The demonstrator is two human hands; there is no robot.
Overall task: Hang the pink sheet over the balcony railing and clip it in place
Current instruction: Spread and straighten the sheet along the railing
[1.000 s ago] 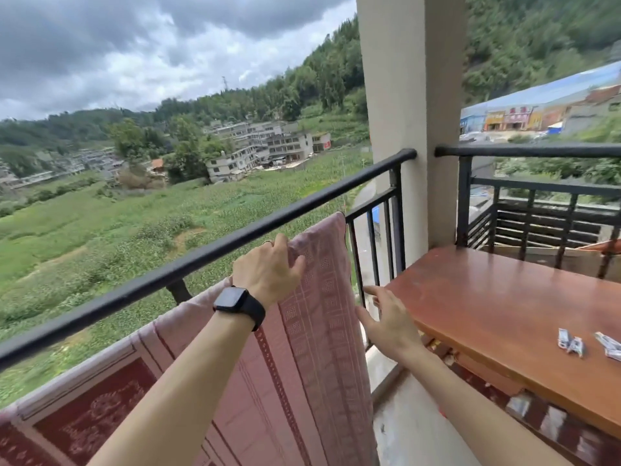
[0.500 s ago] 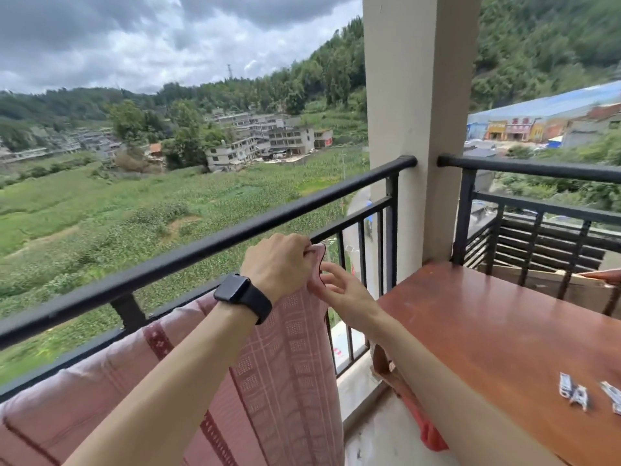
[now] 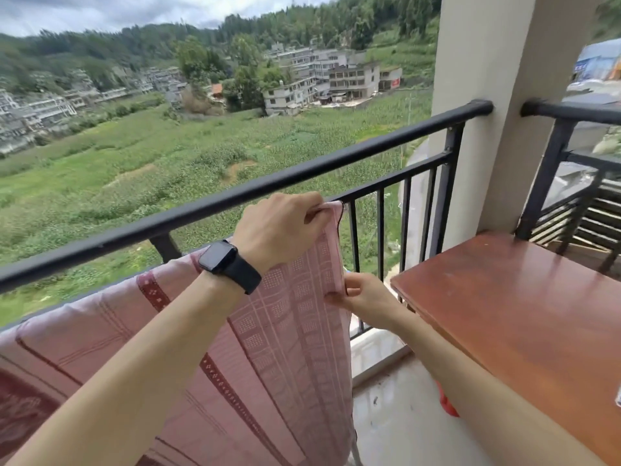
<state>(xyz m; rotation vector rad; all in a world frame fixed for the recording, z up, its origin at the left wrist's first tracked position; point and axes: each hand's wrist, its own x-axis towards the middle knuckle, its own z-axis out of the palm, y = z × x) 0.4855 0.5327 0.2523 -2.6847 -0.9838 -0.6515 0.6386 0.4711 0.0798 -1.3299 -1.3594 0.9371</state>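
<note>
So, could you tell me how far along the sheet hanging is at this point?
Done: the pink sheet is already draped over the railing's lower rail. In hand: the left hand grips its top corner and the right hand pinches the side edge, apparently to straighten it. Left: nothing visibly fastens the sheet to the rail, so the clipping remains.

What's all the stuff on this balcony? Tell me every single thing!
pink patterned sheet: one, pink with dark red bands, draped on the railing below its top bar.
black metal railing: two sections, black, either side of the pillar.
cream concrete pillar: one, cream, right of centre.
brown wooden table: one, reddish brown, right.
black smartwatch: one, left wrist.
left hand: grips the sheet's top corner.
right hand: pinches the sheet's edge lower down.
</note>
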